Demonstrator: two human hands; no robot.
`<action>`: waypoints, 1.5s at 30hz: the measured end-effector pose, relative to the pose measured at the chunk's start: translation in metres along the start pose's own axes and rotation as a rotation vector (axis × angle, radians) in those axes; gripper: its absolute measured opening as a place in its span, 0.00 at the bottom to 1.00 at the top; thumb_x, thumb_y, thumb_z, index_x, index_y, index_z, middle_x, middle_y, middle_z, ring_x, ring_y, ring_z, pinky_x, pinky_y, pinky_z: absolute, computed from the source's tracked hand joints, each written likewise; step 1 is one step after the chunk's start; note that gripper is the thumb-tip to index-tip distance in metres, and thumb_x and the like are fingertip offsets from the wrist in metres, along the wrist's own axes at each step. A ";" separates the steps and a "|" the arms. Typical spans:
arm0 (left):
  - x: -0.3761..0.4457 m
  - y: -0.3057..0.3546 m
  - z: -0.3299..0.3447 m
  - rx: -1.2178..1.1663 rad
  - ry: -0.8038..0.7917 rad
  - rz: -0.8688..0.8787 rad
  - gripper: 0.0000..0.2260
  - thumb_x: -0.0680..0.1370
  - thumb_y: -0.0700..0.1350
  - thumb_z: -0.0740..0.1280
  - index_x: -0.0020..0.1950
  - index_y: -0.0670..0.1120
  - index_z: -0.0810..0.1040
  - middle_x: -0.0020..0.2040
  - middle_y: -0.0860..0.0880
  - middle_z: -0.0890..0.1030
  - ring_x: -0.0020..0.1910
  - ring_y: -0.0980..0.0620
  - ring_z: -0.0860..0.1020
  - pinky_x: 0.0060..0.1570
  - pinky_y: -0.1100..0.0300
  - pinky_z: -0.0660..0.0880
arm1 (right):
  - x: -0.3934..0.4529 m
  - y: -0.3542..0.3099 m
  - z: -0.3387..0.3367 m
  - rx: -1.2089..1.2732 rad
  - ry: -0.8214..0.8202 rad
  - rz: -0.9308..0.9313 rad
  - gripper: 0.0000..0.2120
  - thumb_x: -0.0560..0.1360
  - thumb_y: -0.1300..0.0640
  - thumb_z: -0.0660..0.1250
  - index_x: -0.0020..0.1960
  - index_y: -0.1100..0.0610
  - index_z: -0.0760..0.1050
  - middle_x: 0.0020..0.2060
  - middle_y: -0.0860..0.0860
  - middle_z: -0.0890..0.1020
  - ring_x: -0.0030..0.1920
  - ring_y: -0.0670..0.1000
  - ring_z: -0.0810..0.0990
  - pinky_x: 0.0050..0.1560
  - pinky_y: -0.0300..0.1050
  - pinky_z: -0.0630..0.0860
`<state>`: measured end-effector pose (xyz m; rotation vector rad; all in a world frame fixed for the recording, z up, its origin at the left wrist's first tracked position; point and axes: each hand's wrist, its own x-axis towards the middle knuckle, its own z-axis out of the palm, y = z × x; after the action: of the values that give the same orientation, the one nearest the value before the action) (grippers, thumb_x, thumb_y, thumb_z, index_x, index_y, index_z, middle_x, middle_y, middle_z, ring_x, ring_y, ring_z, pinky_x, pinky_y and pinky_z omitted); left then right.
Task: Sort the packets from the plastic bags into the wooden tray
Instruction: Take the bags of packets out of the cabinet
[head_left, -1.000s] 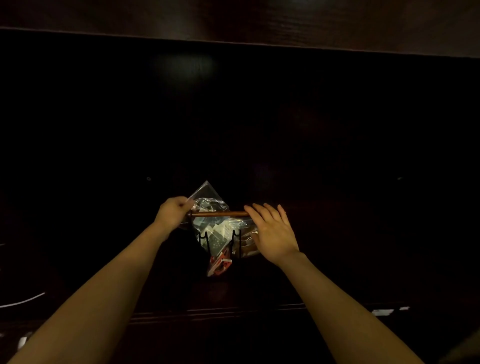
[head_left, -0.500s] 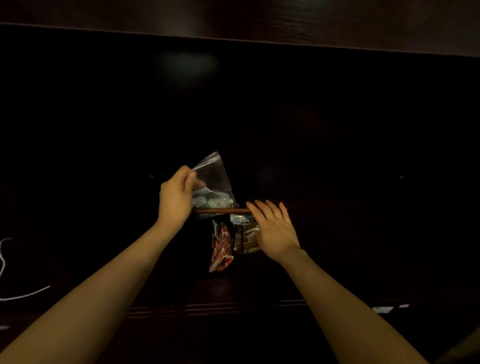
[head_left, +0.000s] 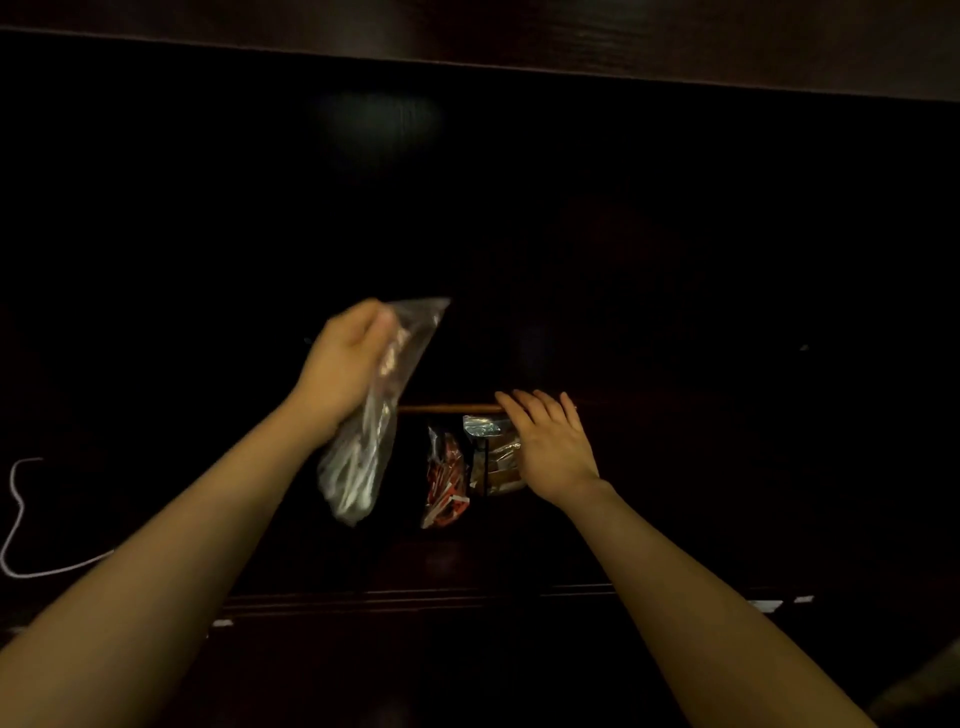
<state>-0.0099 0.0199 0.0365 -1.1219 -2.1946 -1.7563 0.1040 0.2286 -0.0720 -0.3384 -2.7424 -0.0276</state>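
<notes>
My left hand (head_left: 345, 361) grips a clear plastic bag (head_left: 371, 436) of white packets by its top, and the bag hangs, motion-blurred, left of the tray. The wooden tray's handle bar (head_left: 447, 409) runs across the middle, and the tray body is almost lost in the dark. A bag of red packets (head_left: 444, 480) stands in it. Beside that a bag of brown packets (head_left: 493, 462) is partly hidden by my right hand (head_left: 550, 447), whose spread fingers rest on the bar's right end.
Everything sits on a very dark tabletop (head_left: 675, 312) with a lighter wood edge along the far side. A white cord (head_left: 21, 519) loops at the left edge. Small white scraps (head_left: 766, 605) lie near the front right.
My left hand has lifted the bag of white packets out of the tray and swung it up and to the left. The red packet bag is now uncovered. My right hand stays put.
</notes>
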 end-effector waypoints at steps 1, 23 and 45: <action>-0.014 -0.011 0.009 -0.018 -0.050 -0.045 0.12 0.81 0.42 0.57 0.43 0.37 0.73 0.33 0.47 0.72 0.32 0.55 0.72 0.36 0.54 0.71 | 0.000 -0.001 -0.001 0.000 -0.007 0.003 0.36 0.74 0.62 0.61 0.77 0.49 0.48 0.76 0.51 0.59 0.77 0.54 0.52 0.75 0.54 0.38; -0.107 -0.106 0.110 1.075 -0.368 -0.250 0.11 0.78 0.44 0.61 0.59 0.42 0.71 0.47 0.45 0.83 0.43 0.46 0.83 0.36 0.55 0.73 | -0.008 0.004 0.008 -0.105 0.109 -0.110 0.32 0.71 0.61 0.68 0.71 0.43 0.64 0.75 0.52 0.63 0.74 0.60 0.61 0.75 0.62 0.49; -0.066 -0.039 0.062 0.789 0.072 0.128 0.09 0.79 0.49 0.62 0.45 0.43 0.74 0.44 0.46 0.74 0.39 0.50 0.73 0.29 0.57 0.69 | 0.006 0.000 -0.010 0.228 -0.107 -0.012 0.06 0.78 0.55 0.61 0.49 0.53 0.76 0.76 0.54 0.60 0.77 0.61 0.47 0.72 0.62 0.34</action>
<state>0.0356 0.0420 -0.0482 -0.9323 -2.3443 -0.7187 0.1027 0.2294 -0.0602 -0.2664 -2.8149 0.3057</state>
